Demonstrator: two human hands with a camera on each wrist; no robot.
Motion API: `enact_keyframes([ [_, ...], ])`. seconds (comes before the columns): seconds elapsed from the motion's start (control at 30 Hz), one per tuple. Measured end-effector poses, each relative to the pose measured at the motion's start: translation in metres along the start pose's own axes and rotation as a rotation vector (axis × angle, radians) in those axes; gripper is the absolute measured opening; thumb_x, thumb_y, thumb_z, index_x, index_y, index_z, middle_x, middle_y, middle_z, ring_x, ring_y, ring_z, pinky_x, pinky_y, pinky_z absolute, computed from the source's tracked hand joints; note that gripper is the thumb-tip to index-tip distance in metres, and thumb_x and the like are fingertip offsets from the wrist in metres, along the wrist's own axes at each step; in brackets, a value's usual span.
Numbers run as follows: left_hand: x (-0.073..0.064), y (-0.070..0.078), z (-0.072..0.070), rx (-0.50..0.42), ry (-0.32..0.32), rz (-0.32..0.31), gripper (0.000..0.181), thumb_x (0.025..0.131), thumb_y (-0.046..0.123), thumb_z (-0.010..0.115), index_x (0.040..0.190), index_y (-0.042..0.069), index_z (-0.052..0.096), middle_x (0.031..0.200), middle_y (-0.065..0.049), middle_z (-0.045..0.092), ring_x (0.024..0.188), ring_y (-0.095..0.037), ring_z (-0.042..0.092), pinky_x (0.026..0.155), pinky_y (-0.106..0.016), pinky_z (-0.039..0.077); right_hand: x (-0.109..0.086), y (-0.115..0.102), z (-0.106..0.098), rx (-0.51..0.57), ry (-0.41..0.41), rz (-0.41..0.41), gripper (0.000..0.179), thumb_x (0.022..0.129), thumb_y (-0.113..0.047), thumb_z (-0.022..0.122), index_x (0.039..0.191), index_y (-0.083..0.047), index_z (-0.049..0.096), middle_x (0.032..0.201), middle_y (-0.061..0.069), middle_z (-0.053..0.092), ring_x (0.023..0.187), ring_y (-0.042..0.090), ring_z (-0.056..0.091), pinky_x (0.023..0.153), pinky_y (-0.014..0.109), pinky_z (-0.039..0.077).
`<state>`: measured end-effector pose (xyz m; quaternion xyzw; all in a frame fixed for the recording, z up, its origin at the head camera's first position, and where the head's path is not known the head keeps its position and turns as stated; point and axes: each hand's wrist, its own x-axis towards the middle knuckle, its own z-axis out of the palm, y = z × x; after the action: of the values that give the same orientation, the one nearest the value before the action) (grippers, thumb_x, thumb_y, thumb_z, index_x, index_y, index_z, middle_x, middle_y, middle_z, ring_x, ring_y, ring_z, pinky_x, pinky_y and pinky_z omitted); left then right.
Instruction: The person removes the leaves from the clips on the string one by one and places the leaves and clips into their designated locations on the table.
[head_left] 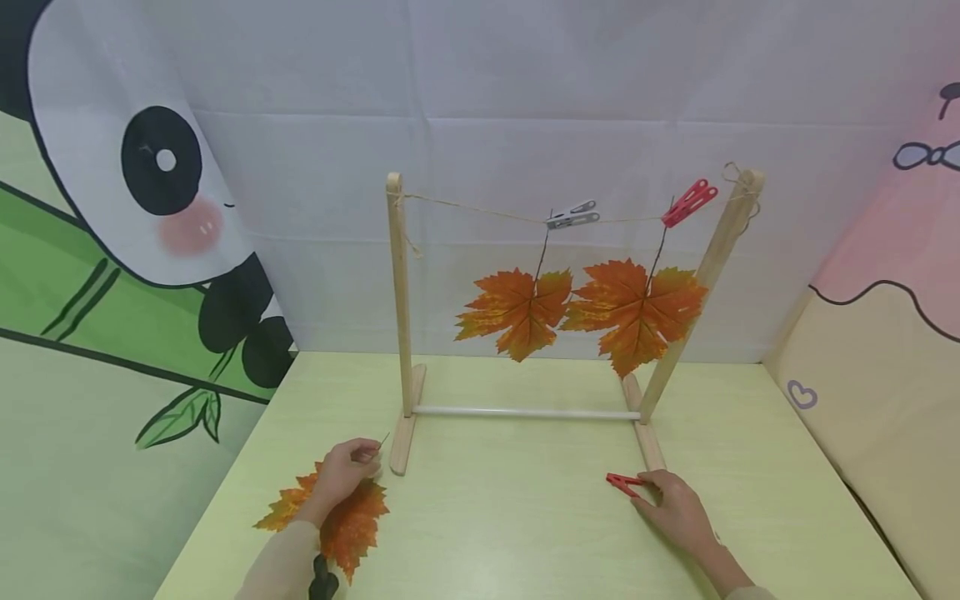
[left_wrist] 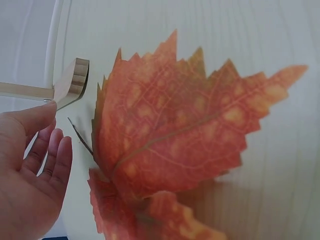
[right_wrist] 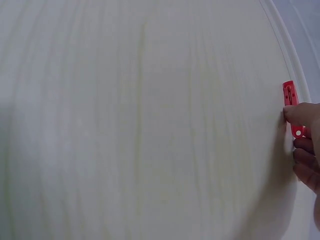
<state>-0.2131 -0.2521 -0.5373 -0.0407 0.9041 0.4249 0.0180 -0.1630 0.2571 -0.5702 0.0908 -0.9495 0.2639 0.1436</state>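
Evidently two leaves had already been hung: one leaf (head_left: pixel 517 310) by a grey clip (head_left: pixel 572 215), its neighbour (head_left: pixel 636 315) by a pinkish-red clip (head_left: pixel 688 202), both on a thin cord (head_left: pixel 480 209) strung between two wooden posts (head_left: pixel 401 292). A loose leaf (head_left: pixel 356 521) lay on the table (head_left: pixel 517 525), left of the stand and partly under the left forearm.

The left hand (head_left: pixel 345 477) was noted beside that leaf's stem (left_wrist: pixel 81 136), its fingers loosely bent. From the head view the stem appeared to rise from the fingertips; the left wrist view, however, showed its tip just beside them, with no grip on it, and I recorded the fingers as holding nothing. The right hand (head_left: pixel 678 512) pinched a red clip (head_left: pixel 621 482) between thumb and finger, low over the table near the stand's right foot (head_left: pixel 649 446).

In my judgement, the step in hand was the collection of leaf and clip for a third hanging. The next move called for a firm pinch on the stem, then a lift to the cord, most sensibly between the left post and the grey clip, with the red clip carried up to meet it. Care seemed advisable: a pull on the slack-looking cord could disturb the hung leaves.
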Motion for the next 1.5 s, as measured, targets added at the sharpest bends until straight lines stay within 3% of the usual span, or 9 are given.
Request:
enact_keyframes([
  [0.2, 0.004, 0.006, -0.002, 0.005, -0.019, 0.012, 0.029, 0.082, 0.006, 0.064, 0.111, 0.001, 0.061, 0.097, -0.009, 0.063, 0.087, -0.021, 0.057, 0.073, -0.033, 0.052, 0.003, 0.002, 0.000, -0.006, -0.030, 0.009, 0.034, 0.066, -0.015, 0.079, 0.095, -0.004, 0.067, 0.087, 0.000, 0.064, 0.076, 0.013, 0.055, 0.067, 0.035, 0.046],
  [0.4, 0.008, 0.020, -0.002, -0.010, -0.031, 0.089, 0.030, 0.080, 0.002, 0.065, 0.109, -0.002, 0.061, 0.096, -0.013, 0.064, 0.088, -0.024, 0.058, 0.071, -0.032, 0.051, 0.004, 0.001, -0.007, 0.003, -0.071, 0.023, 0.036, 0.066, -0.019, 0.079, 0.096, -0.004, 0.066, 0.085, -0.002, 0.063, 0.068, 0.007, 0.047, 0.060, 0.027, 0.041],
  [0.63, 0.014, 0.047, -0.008, -0.086, 0.006, 0.304, 0.028, 0.076, 0.000, 0.068, 0.103, -0.004, 0.063, 0.091, -0.015, 0.065, 0.079, -0.021, 0.059, 0.064, -0.031, 0.051, 0.007, -0.002, -0.018, 0.070, -0.155, 0.067, 0.038, 0.069, -0.020, 0.078, 0.100, -0.002, 0.065, 0.078, -0.004, 0.058, 0.066, 0.007, 0.047, 0.056, 0.022, 0.042],
  [0.73, 0.017, 0.060, -0.011, -0.073, 0.005, 0.349, 0.028, 0.076, 0.000, 0.068, 0.103, -0.004, 0.063, 0.092, -0.017, 0.065, 0.079, -0.023, 0.060, 0.065, -0.032, 0.050, 0.009, -0.001, -0.023, 0.075, -0.158, 0.052, 0.038, 0.068, -0.020, 0.078, 0.099, -0.002, 0.065, 0.080, -0.003, 0.060, 0.070, 0.009, 0.052, 0.059, 0.023, 0.045],
  [0.9, 0.022, 0.079, -0.013, -0.044, -0.006, 0.315, 0.029, 0.077, -0.002, 0.067, 0.105, -0.004, 0.062, 0.098, -0.020, 0.063, 0.086, -0.029, 0.061, 0.070, -0.033, 0.050, 0.014, -0.001, -0.032, 0.081, -0.160, 0.008, 0.038, 0.070, -0.016, 0.077, 0.101, 0.001, 0.064, 0.085, 0.002, 0.064, 0.072, 0.014, 0.057, 0.059, 0.025, 0.047],
  [1.23, 0.026, 0.108, -0.016, -0.078, 0.025, 0.393, 0.029, 0.076, -0.004, 0.067, 0.105, -0.005, 0.063, 0.093, -0.016, 0.065, 0.083, -0.028, 0.060, 0.063, -0.028, 0.052, 0.033, -0.006, -0.048, 0.051, -0.161, -0.085, 0.037, 0.073, -0.014, 0.074, 0.104, 0.002, 0.064, 0.091, 0.008, 0.065, 0.074, 0.017, 0.058, 0.055, 0.023, 0.044],
  [1.5, 0.026, 0.130, -0.020, -0.110, 0.027, 0.392, 0.029, 0.077, -0.002, 0.067, 0.106, -0.003, 0.063, 0.098, -0.016, 0.065, 0.086, -0.026, 0.058, 0.068, -0.031, 0.050, 0.057, -0.022, -0.066, -0.003, -0.159, -0.168, 0.035, 0.073, -0.016, 0.074, 0.102, 0.002, 0.064, 0.089, 0.009, 0.065, 0.073, 0.020, 0.058, 0.056, 0.026, 0.046],
])
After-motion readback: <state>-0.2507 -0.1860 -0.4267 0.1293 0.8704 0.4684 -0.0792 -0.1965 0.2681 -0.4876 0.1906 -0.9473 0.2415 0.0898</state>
